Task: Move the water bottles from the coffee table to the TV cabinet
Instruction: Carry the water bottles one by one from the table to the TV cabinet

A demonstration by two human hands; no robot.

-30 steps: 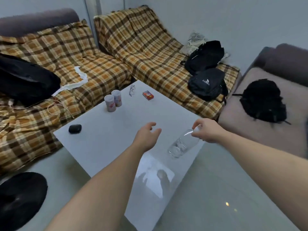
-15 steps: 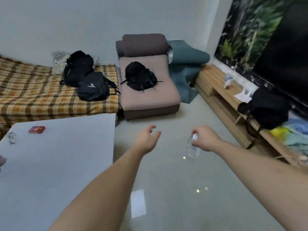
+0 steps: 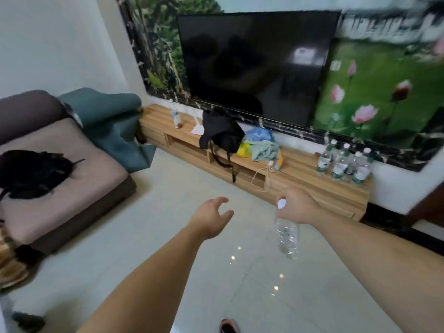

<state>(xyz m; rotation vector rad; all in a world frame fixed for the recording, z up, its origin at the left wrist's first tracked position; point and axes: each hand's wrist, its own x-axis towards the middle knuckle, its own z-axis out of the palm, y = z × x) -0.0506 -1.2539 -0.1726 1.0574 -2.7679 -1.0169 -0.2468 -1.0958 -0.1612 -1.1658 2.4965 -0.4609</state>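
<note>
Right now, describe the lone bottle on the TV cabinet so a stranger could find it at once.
Start at the long wooden TV cabinet under the big dark TV. Go to its left end, near the teal blanket, left of the black bag. The lone bottle stands upright there by itself, unlike the cluster of bottles grouped at the right end.

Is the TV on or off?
Off. The TV screen is dark, showing only faint room reflections.
</note>
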